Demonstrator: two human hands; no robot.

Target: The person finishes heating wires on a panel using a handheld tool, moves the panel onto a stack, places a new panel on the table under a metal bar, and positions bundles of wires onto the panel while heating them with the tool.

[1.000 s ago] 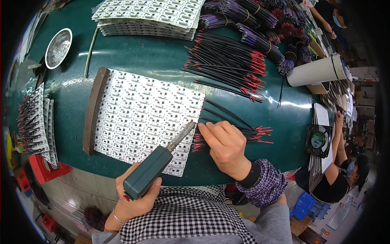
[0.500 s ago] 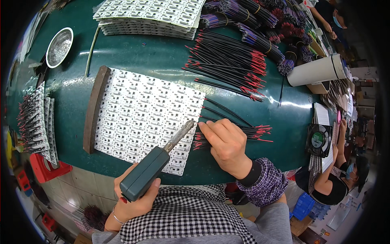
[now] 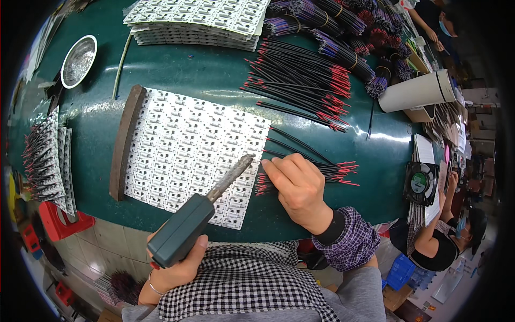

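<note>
Two hands work at the near edge of the green surface [image 3: 177, 70]. The left hand [image 3: 174, 265] is clenched around the grey handle of a soldering iron [image 3: 198, 214], whose dark metal tip slants up and to the right, ending over the right border of the white panel of small circuit boards [image 3: 196, 153]. The right hand [image 3: 298, 185] lies just right of that tip, palm down, fingers pinched on the near ends of a small bundle of black wires with red tips [image 3: 316, 169] that fans out to the right of the hand; whether one single wire is held I cannot tell.

As I judge it, doing this well means keeping the iron's tip steady over one pad while the right hand feeds a wire end flat onto that pad, fingers kept back from the hot metal. The panel rests against a brown wooden strip [image 3: 123, 142] on the far left of the iron, which should stop it from sliding.

Beyond the right hand lies a larger spread of the same wires [image 3: 306, 86]; farther off, a stack of more white panels [image 3: 198, 21]. Far left of the left hand sits a round metal dish [image 3: 79, 60].
</note>
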